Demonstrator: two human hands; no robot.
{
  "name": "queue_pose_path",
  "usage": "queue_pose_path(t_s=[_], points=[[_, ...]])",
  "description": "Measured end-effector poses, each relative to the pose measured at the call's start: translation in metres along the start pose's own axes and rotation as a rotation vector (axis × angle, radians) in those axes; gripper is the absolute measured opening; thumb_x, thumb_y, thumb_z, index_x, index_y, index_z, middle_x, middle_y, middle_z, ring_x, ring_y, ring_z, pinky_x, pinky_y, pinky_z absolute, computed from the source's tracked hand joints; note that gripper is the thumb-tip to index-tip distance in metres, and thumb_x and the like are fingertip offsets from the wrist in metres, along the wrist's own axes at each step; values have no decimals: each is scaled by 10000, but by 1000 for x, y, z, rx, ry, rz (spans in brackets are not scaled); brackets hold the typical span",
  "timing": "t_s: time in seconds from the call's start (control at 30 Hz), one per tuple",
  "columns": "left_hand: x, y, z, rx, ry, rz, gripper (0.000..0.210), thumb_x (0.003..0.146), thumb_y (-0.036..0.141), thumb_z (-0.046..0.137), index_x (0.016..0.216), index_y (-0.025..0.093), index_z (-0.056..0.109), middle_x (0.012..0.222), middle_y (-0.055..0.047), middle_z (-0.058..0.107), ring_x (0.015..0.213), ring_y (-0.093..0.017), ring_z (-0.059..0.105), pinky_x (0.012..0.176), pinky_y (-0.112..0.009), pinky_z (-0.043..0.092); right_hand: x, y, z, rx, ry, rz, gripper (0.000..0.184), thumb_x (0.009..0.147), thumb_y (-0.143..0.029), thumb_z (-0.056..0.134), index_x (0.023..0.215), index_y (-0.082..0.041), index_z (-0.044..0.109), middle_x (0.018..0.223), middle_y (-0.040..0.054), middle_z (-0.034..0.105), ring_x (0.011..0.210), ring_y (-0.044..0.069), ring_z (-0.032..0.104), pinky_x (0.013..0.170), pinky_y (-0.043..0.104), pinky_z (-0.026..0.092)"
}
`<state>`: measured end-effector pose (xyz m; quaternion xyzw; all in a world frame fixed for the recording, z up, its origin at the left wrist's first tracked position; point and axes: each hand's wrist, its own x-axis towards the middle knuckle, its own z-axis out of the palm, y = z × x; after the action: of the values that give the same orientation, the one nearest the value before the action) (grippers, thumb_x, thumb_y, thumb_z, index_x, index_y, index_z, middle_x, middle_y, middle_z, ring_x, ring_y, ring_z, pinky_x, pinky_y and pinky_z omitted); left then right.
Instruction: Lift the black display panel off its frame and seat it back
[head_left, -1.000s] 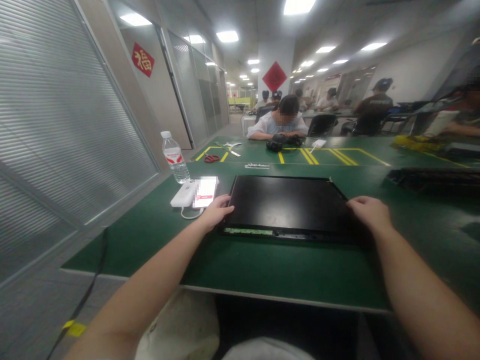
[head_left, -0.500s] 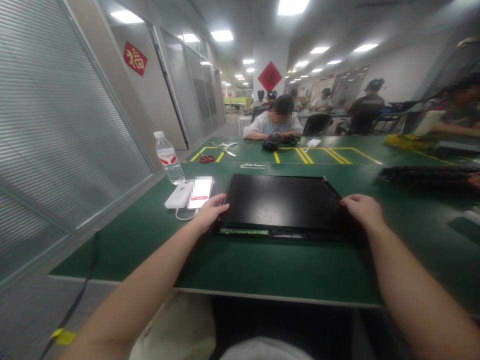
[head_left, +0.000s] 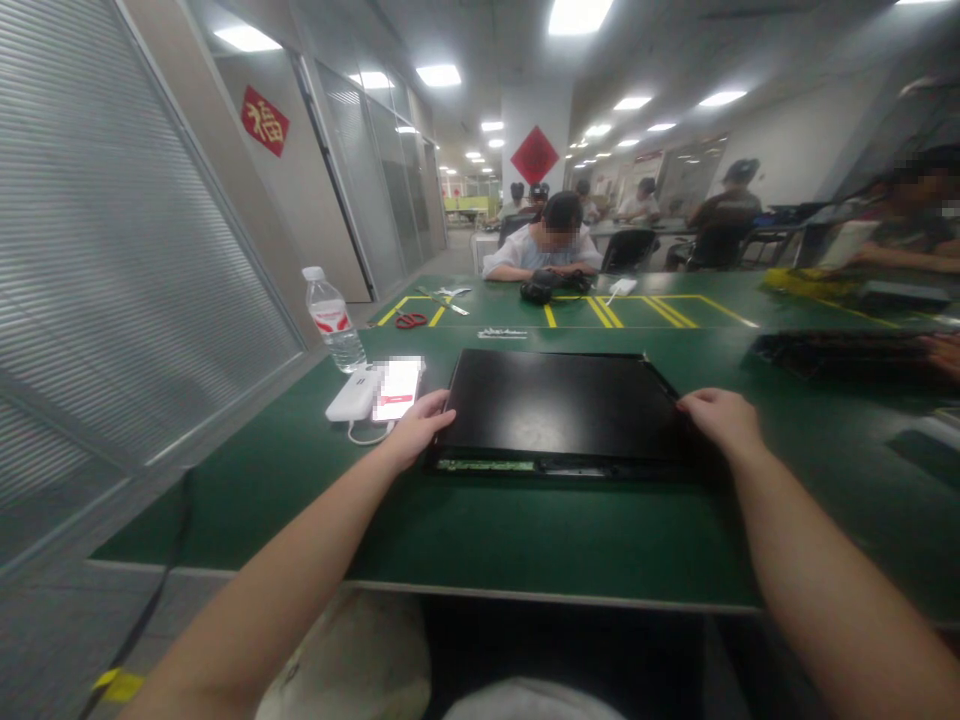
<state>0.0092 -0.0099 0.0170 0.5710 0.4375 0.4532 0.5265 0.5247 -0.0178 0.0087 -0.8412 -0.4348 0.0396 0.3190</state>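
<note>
A black flat display panel (head_left: 559, 400) lies on the green table (head_left: 570, 540), in a black frame with a green circuit strip (head_left: 487, 466) along its near side. My left hand (head_left: 421, 425) is closed on the panel's left edge, its thumb on top and the fingertips partly hidden. At the right edge, my right hand (head_left: 724, 415) pinches the panel's border between thumb and forefinger. The panel's far right corner shows a small gap between screen and frame.
A water bottle (head_left: 334, 320), a white power bank (head_left: 352, 395) and a lit phone (head_left: 397, 388) on a cable stand by my left hand. Red-handled scissors (head_left: 410, 321) lie farther back. A person (head_left: 555, 240) sits across the table. A dark object (head_left: 840, 358) lies to the right.
The whole view has shifted slightly to the right and down. Both hands keep their grip on the panel's edges, and the panel has not visibly moved on the table.
</note>
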Motion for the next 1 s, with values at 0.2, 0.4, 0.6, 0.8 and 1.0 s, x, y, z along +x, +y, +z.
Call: queue_pose_path(t_s=[0.2, 0.4, 0.6, 0.8, 1.0], points=[[-1, 3, 0, -20, -20, 13, 608, 700, 488, 1005, 1202, 187, 842, 1251, -134, 866, 1306, -402, 752, 1213, -559, 521, 2, 3, 0, 4, -27, -10, 187, 794, -375, 734, 831, -256, 873, 879, 119, 815, 849, 313, 743, 745, 382, 551], [2, -3, -3, 40, -27, 49, 598, 719, 526, 980, 1195, 186, 852, 1261, -127, 866, 1285, -393, 753, 1198, -562, 543, 1, 2, 2, -6, -12, -26, 177, 801, -359, 726, 809, -253, 868, 854, 102, 814, 800, 287, 733, 692, 355, 526], [5, -7, -6, 275, 27, 82, 449, 855, 396, 806, 1260, 214, 869, 1469, -123, 799, 1484, -395, 657, 1296, -561, 491, -3, 0, 0, 5, 1, -18, 158, 809, -348, 730, 785, -253, 853, 837, 102, 813, 793, 281, 729, 685, 346, 517], [10, -15, -8, 540, 142, -13, 522, 915, 311, 744, 1417, 191, 821, 1764, -158, 573, 1663, -380, 504, 1405, -525, 366, 0, 1, 1, 0, -2, -11, 146, 814, -344, 738, 796, -248, 847, 855, 109, 807, 804, 292, 721, 727, 370, 531], [13, -18, -5, 646, 130, -8, 502, 925, 280, 738, 1408, 174, 825, 1744, -185, 571, 1663, -388, 507, 1407, -523, 376, 6, 8, 3, 12, -12, 1, 136, 787, -355, 745, 779, -253, 835, 845, 118, 784, 825, 313, 714, 759, 399, 558]])
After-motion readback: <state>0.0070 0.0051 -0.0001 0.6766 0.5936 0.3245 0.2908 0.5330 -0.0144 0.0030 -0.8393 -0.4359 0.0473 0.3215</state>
